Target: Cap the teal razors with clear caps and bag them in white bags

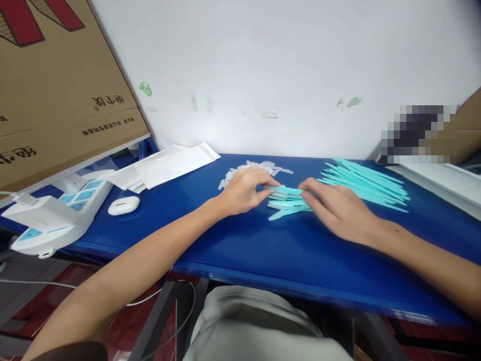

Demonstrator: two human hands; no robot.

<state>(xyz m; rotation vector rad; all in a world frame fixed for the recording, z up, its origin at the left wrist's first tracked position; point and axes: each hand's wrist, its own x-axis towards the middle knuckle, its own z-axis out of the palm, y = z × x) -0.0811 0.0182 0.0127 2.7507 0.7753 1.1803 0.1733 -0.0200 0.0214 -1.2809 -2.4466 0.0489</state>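
Observation:
Over the middle of the table, my left hand (248,189) has thumb and forefinger pinched at the left end of a slim turquoise plastic stick (287,190), shaped like an eyebrow razor. My right hand (334,208) grips the same stick farther right, its fingers curled. Just below lie several similar turquoise sticks (287,206), partly hidden under my right hand. A heap of small translucent white plastic pieces (259,167), which look like caps, sits behind my left hand. Beyond my right hand, many turquoise sticks (364,183) are spread in a loose pile.
White plastic envelopes (173,163) lie at the back left of the blue table (233,250). A white earbud case (124,205) and a power strip (78,220) with a plugged-in charger are at left. A large cardboard box (67,75) leans there. White trim (443,183) borders the right.

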